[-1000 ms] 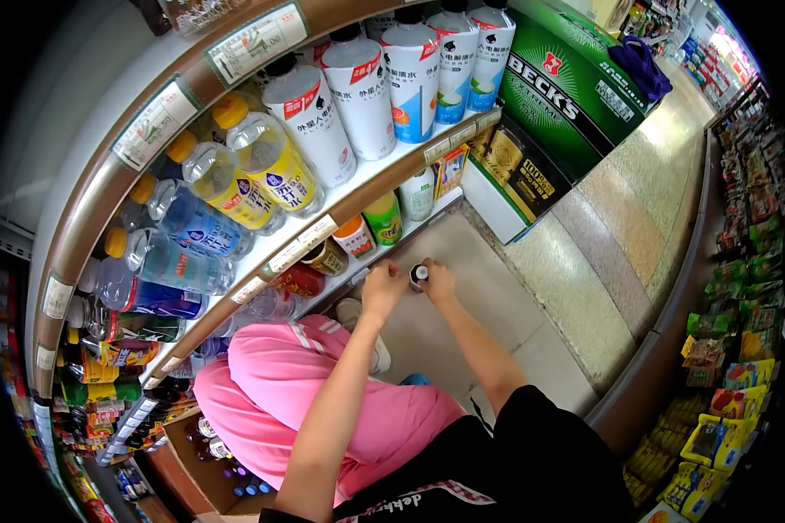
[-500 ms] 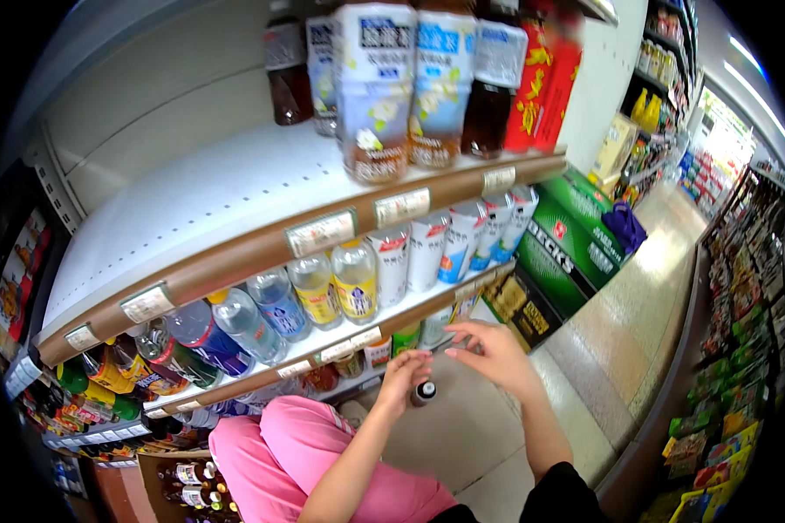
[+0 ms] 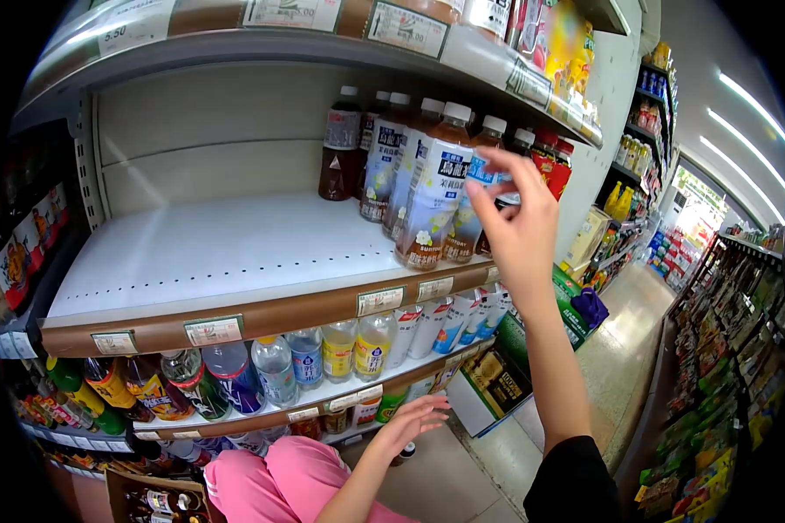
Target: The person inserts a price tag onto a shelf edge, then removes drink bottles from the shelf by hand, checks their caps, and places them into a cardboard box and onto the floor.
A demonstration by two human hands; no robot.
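My right hand (image 3: 528,227) is raised in front of the shelf, thumb and fingers curved apart with nothing visibly between them. It overlaps a bottle of jasmine oolong tea (image 3: 464,228) from my viewpoint; whether it touches is unclear. Beside that bottle stands another tea bottle (image 3: 432,196) with a white cap and a pale blue flowered label. Down low, my left hand (image 3: 407,424) is open with its fingers stretched out, near the bottom shelf. A small dark bottle (image 3: 405,453) stands on the floor just under it, partly hidden.
Dark bottles (image 3: 340,144) stand behind the tea on the white shelf (image 3: 209,253). Clear drink bottles and cartons line the shelf below. A cardboard box (image 3: 120,497) of bottles sits at lower left. Green cases (image 3: 519,336) stand at the shelf's end, beside the aisle (image 3: 619,327).
My right hand has risen from near the floor to the tea bottles. My left hand stays low and its fingers have spread. The view has tilted upward.
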